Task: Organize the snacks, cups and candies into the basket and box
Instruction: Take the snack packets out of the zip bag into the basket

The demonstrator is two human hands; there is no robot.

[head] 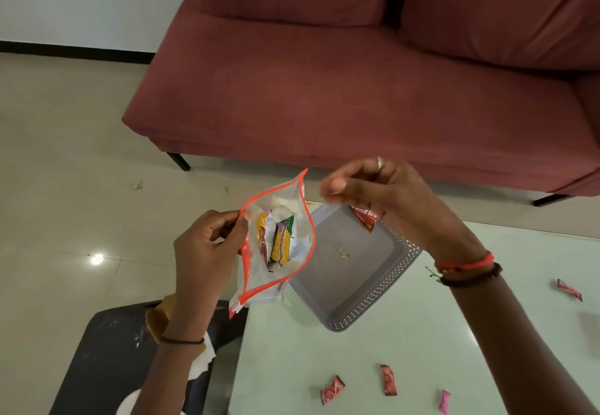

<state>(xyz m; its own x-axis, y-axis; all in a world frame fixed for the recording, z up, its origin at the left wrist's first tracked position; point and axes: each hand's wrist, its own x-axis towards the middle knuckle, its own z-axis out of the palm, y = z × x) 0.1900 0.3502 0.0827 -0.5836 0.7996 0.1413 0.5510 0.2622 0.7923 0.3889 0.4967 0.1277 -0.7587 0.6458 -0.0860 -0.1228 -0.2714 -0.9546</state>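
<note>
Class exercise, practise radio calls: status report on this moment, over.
Left hand pinches zip bag open. Right hand grips red packet above grey basket. Candies loose on table; nothing blocking.

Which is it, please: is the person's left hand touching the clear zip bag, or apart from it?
Touching. The head view shows the left hand pinching the orange rim of the zip bag.

A grey perforated plastic basket is set on the far left corner of the pale glass table, with a red foil snack packet at its far end. Just left of it a clear zip-seal plastic bag is held, with small snack packets stood inside. On the near side, wrapped red candies are scattered, and a maroon fabric sofa is placed behind the table.
</note>
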